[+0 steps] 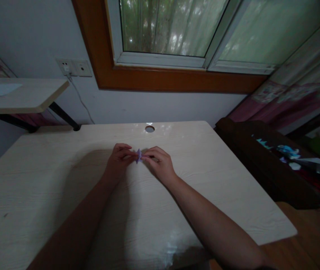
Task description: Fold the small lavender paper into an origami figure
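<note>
A small purple piece of folded paper [139, 156] with pointed corners is held between my two hands, above the far middle part of the pale wooden desk [205, 195]. My left hand [120, 159] pinches its left side between thumb and fingers. From the other side, my right hand [160, 161] pinches the paper's right side. The fingertips of both hands nearly meet and cover part of the paper, so its full shape is hard to make out.
Behind the hands, the desktop has a round cable hole [150, 129]. A raised shelf [44, 99] on black legs stands at the left. A dark wooden cabinet [241, 150] with assorted items is at the right. A window [165, 33] and a wall socket [74, 68] with a plugged-in cable are behind.
</note>
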The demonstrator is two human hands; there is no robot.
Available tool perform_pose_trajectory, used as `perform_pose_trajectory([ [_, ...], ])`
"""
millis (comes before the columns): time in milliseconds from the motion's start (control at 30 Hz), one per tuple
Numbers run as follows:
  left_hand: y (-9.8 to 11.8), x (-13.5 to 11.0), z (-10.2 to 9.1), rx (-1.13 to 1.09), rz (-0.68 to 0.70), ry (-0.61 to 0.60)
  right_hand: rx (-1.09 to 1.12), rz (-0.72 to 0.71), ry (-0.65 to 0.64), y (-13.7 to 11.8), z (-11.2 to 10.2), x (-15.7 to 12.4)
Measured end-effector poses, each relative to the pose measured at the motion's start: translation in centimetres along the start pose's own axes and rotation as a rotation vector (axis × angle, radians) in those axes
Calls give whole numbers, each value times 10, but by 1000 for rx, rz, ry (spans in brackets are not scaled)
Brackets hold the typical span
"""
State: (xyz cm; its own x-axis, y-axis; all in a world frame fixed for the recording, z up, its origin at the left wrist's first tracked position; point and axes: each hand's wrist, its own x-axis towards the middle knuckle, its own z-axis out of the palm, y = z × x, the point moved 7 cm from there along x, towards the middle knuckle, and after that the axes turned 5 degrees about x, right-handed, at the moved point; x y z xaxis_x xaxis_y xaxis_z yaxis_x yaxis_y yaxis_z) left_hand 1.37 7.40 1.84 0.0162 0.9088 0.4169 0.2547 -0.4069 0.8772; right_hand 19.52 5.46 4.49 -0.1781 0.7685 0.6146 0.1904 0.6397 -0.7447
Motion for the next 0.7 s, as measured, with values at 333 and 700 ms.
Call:
perform_pose_trajectory([
  [333,9,-6,5,183,139,-33,-57,-16,-32,0,1,-1],
  [700,21,-10,10,331,184,-97,-123,-29,-88,-3,5,-3],
])
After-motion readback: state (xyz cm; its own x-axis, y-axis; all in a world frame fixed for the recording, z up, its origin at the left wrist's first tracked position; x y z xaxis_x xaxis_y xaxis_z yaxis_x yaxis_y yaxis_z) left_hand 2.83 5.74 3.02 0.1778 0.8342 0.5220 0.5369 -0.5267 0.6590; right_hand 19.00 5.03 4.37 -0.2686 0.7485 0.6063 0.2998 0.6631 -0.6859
